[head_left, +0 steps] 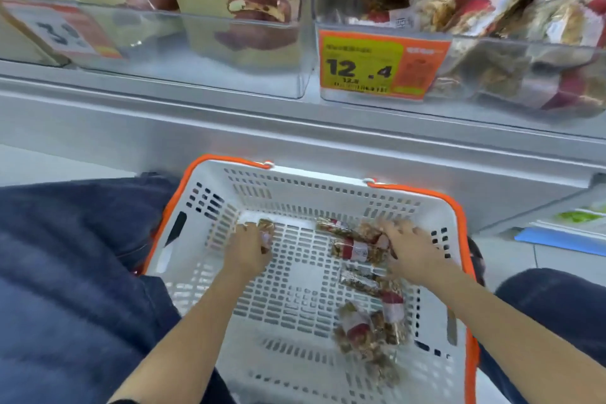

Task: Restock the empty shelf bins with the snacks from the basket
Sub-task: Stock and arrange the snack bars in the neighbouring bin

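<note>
A white plastic basket (pixel 295 180) with an orange rim sits on the floor in front of me. Both hands reach down into it. My left hand (pixel 248 248) grips one clear-wrapped nut snack bar (pixel 265 229) near the basket's far left. My right hand (pixel 414 252) closes its fingers on a bar in a cluster of snack bars (pixel 352 248) at the far right. Several more bars (pixel 367 328) lie along the basket's right side. Above, a clear shelf bin (pixel 524 52) holds the same bars behind an orange price tag (pixel 370 65).
To the left of that bin stands another clear bin (pixel 196 56) holding brown boxes with a cartoon figure. A grey shelf ledge (pixel 295 128) runs between the bins and the basket. My knees in dark jeans (pixel 65 256) flank the basket on both sides.
</note>
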Demonstrator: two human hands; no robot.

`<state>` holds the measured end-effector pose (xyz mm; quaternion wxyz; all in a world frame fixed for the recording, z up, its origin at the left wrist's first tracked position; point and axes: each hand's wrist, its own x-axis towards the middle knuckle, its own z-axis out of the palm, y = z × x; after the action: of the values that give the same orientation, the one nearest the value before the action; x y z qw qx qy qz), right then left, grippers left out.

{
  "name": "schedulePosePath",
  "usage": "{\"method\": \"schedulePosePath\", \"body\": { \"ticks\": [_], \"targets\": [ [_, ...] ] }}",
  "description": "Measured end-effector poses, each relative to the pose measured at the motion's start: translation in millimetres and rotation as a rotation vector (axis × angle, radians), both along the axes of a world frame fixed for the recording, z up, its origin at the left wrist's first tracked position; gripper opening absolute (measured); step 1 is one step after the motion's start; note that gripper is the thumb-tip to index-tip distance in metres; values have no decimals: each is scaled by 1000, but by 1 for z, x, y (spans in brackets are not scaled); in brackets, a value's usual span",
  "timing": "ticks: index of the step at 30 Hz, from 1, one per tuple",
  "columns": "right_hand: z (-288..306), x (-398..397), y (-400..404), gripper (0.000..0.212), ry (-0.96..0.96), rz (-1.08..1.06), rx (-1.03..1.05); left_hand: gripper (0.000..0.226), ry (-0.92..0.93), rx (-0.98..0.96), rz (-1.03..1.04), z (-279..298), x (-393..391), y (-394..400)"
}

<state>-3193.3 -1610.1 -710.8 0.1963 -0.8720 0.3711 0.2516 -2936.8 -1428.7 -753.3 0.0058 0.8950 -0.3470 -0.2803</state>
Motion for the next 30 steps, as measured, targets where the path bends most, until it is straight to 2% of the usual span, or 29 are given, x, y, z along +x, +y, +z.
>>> {"method": "schedulePosePath", "body": {
  "ticks": [4, 8, 14, 16, 18, 21, 24, 27, 29, 30],
  "targets": [
    [-36, 10, -4, 92, 5, -135, 109, 79, 110, 112, 70, -31, -4, -7],
    [-43, 10, -8, 84, -143, -213, 172, 93, 177, 174, 80, -58, 3, -12],
    [-52, 17, -6, 68, -134, -103, 221, 94, 214, 33, 156, -68, 18, -17],
    [-55, 23, -1, 73, -169, -105, 285, 83, 124, -48, 53, -64, 15, -17],
    [-56, 29, 2, 84, -221, -153, 389, 57, 1, -159, -139, -56, 4, -20],
    [-63, 25, 7, 103, -263, -274, 552, 35, -31, -312, -339, -37, -17, -33],
    [-70, 16, 14, 108, -145, -165, 429, 38, 11, -314, -547, -34, -32, -55],
    [-70, 19, 19, 92, -26, -56, 199, 61, 50, -113, -778, -41, -38, -76],
    [-71, 23, 19, 88, 27, -20, 147, 68, 120, 34, -829, -44, -39, -86],
    [-73, 25, 18, 87, 48, -2, 133, 62, 189, 61, -793, -44, -41, -90]
  ]
}}
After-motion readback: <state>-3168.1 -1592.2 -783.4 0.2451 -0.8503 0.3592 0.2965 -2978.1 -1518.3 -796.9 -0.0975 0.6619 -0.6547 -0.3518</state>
